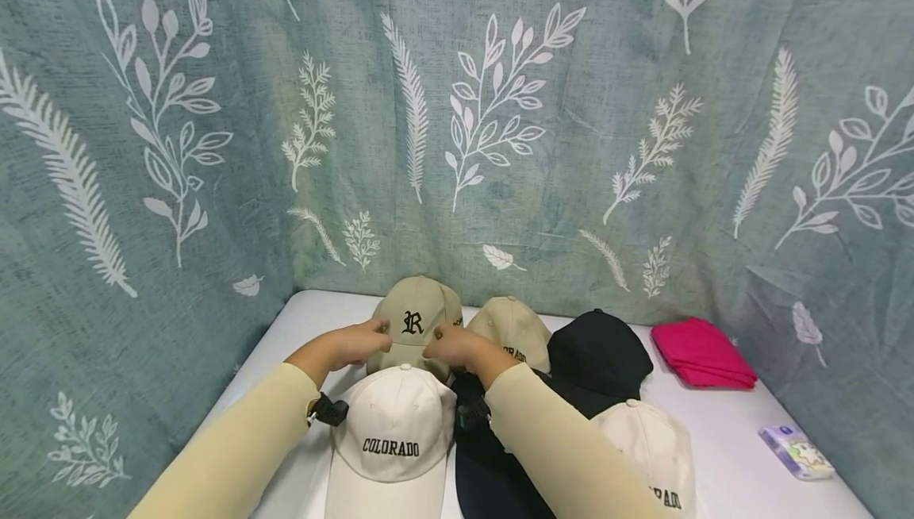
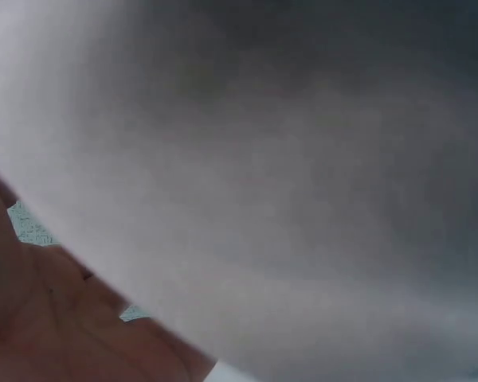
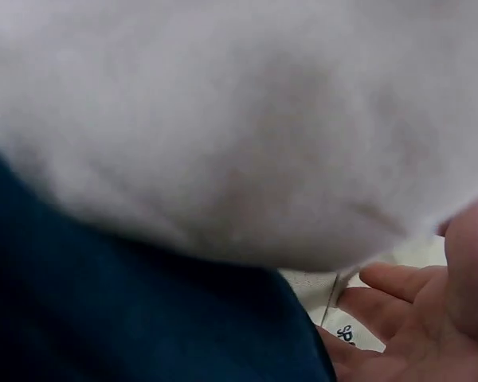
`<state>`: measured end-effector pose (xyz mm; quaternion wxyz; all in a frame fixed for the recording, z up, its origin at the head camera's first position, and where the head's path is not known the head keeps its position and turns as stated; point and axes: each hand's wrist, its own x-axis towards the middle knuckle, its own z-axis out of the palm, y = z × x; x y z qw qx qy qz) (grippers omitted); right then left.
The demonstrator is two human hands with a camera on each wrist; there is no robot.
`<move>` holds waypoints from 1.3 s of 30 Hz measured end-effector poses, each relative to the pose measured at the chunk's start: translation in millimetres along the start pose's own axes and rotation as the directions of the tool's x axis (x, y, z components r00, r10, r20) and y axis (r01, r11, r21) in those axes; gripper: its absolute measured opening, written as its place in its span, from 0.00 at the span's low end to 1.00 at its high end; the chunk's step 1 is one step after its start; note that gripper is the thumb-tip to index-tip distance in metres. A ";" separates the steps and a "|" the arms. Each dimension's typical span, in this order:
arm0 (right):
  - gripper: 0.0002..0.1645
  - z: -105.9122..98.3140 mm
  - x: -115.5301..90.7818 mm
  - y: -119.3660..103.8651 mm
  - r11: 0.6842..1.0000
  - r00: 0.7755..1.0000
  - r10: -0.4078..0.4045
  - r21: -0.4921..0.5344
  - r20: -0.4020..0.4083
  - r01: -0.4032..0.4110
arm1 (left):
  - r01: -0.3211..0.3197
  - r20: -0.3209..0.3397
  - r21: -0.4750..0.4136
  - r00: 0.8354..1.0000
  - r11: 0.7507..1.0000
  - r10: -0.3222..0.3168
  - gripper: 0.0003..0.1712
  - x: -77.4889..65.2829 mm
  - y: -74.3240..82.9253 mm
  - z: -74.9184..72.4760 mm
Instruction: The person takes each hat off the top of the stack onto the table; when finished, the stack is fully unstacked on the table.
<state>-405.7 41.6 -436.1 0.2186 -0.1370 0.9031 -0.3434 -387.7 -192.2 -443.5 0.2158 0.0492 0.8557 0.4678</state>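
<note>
A khaki cap (image 1: 414,305) with a black letter R stands at the back of the white table, its brim partly hidden behind a cream COLORADO cap (image 1: 400,424). My left hand (image 1: 357,343) touches the khaki cap's left side, and my right hand (image 1: 460,347) lies against its right side near small lettering. In the right wrist view, the right fingers (image 3: 382,298) reach out fairly straight along the khaki cap. Palm-side skin of the left hand (image 2: 72,326) shows in the left wrist view, its fingertips hidden behind a blurred pale surface (image 2: 263,199).
Right of the khaki cap sit a beige cap (image 1: 510,324) and a black cap (image 1: 600,352). Another cream cap (image 1: 643,440) is partly behind the right sleeve. A folded pink cloth (image 1: 703,352) and a small purple-white packet (image 1: 796,451) lie on the table's right. Patterned curtains (image 1: 500,209) enclose the table.
</note>
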 end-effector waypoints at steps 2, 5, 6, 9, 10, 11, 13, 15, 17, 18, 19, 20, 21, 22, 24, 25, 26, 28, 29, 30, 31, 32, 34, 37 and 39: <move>0.37 -0.1 -1.3 -0.1 1.000 1.000 0.002 -0.027 0.000 -0.002 | 0.000 0.006 -0.017 1.000 1.000 0.000 0.48 -1.4 -1.0 0.7; 0.33 0.4 -4.7 -0.8 0.999 1.000 -0.006 -0.051 -0.006 0.005 | 0.012 0.020 -0.021 1.000 1.000 -0.012 0.47 -6.5 -2.1 0.8; 0.32 0.4 -6.1 -1.3 0.998 1.000 -0.009 -0.057 -0.010 0.009 | 0.017 0.024 -0.019 1.000 1.000 -0.016 0.47 -8.3 -2.4 0.4; 0.29 -0.5 -10.6 -2.8 0.997 1.000 -0.016 -0.072 -0.018 0.014 | 0.026 0.042 -0.004 0.999 1.000 -0.026 0.44 -15.0 -1.9 -0.8; 0.27 -0.9 -12.0 -3.4 0.996 1.000 -0.020 -0.087 -0.020 0.019 | 0.026 0.049 0.001 0.998 1.000 -0.026 0.44 -17.2 -1.0 -1.2; 0.28 -1.6 -13.1 -4.0 0.994 1.000 -0.022 -0.108 -0.018 0.020 | 0.026 0.057 0.005 0.998 1.000 -0.026 0.43 -19.0 0.3 -1.4; 0.25 -2.6 -14.5 -5.3 0.990 0.999 -0.034 -0.137 -0.013 0.032 | 0.027 0.073 0.016 0.997 1.000 -0.028 0.42 -22.7 2.8 -1.6; 0.21 -2.7 -15.1 -7.1 0.984 0.998 -0.056 -0.168 -0.010 0.054 | 0.031 0.082 0.031 0.996 0.999 -0.033 0.42 -25.0 5.1 -1.9; 0.17 -2.8 -15.1 -9.8 0.974 0.996 -0.092 -0.206 -0.003 0.089 | 0.029 0.088 0.051 0.996 0.998 -0.034 0.41 -27.1 7.0 -2.8; 0.16 -2.6 -14.8 -11.3 0.968 0.993 -0.115 -0.226 -0.003 0.111 | 0.030 0.087 0.056 0.996 0.998 -0.035 0.40 -28.0 7.5 -3.7; 0.16 -2.4 -14.7 -13.1 0.960 0.991 -0.137 -0.245 -0.002 0.132 | 0.031 0.086 0.060 0.996 0.998 -0.037 0.39 -28.7 7.7 -4.7; 0.16 -2.4 -14.6 -14.6 0.956 0.989 -0.146 -0.258 0.003 0.142 | 0.030 0.086 0.067 0.996 0.997 -0.036 0.38 -29.2 7.7 -5.9; 0.17 -2.5 -14.7 -15.9 0.953 0.989 -0.150 -0.263 0.009 0.147 | 0.029 0.088 0.072 0.995 0.997 -0.036 0.38 -29.8 7.6 -7.0; 0.17 -2.8 -15.1 -17.2 0.955 0.989 -0.144 -0.258 0.014 0.143 | 0.028 0.091 0.076 0.995 0.997 -0.035 0.37 -30.3 7.5 -8.0; 0.16 -2.8 -16.2 -18.5 0.969 0.993 -0.116 -0.219 0.021 0.118 | 0.035 0.088 0.069 0.995 0.997 -0.041 0.36 -31.0 6.8 -9.3; 0.15 -2.6 -17.0 -18.4 0.976 0.995 -0.099 -0.190 0.024 0.101 | 0.036 0.088 0.072 0.995 0.997 -0.042 0.35 -31.3 6.1 -9.6; 0.15 -2.2 -18.0 -18.0 0.984 0.996 -0.083 -0.156 0.022 0.085 | 0.033 0.086 0.077 0.996 0.997 -0.040 0.35 -31.7 5.6 -9.9; 0.16 -2.3 -21.7 -17.2 0.992 0.998 -0.067 -0.107 0.001 0.067 | 0.026 0.070 0.079 0.997 0.997 -0.031 0.35 -32.5 4.8 -9.6; 0.17 -2.6 -24.2 -17.2 0.994 0.998 -0.067 -0.084 -0.016 0.066 | 0.016 0.059 0.079 0.998 0.997 -0.021 0.35 -33.4 4.4 -9.6; 0.20 -3.3 -27.4 -17.2 0.995 0.997 -0.069 -0.074 -0.030 0.067 | 0.001 0.049 0.094 0.999 0.996 -0.005 0.35 -34.1 3.9 -9.7; 0.22 -4.6 -31.0 -17.5 0.994 0.996 -0.077 -0.078 -0.049 0.073 | -0.013 0.034 0.109 0.999 0.994 0.010 0.35 -34.9 3.3 -9.9; 0.25 -6.6 -35.1 -18.1 0.994 0.994 -0.083 -0.079 -0.067 0.077 | -0.028 0.015 0.127 1.000 0.992 0.026 0.35 -36.0 3.2 -10.3; 0.29 -12.5 -44.9 -19.7 0.988 0.990 -0.106 -0.118 -0.092 0.095 | -0.064 -0.025 0.186 0.997 0.980 0.070 0.35 -38.1 2.9 -11.3; 0.34 -23.3 -60.7 -18.5 0.966 0.979 -0.164 -0.221 -0.118 0.135 | -0.101 -0.102 0.310 0.985 0.945 0.139 0.34 -42.3 3.8 -12.9; 0.37 -31.8 -71.3 -13.6 0.939 0.968 -0.209 -0.305 -0.141 0.159 | -0.121 -0.138 0.402 0.972 0.908 0.190 0.34 -45.4 5.2 -13.8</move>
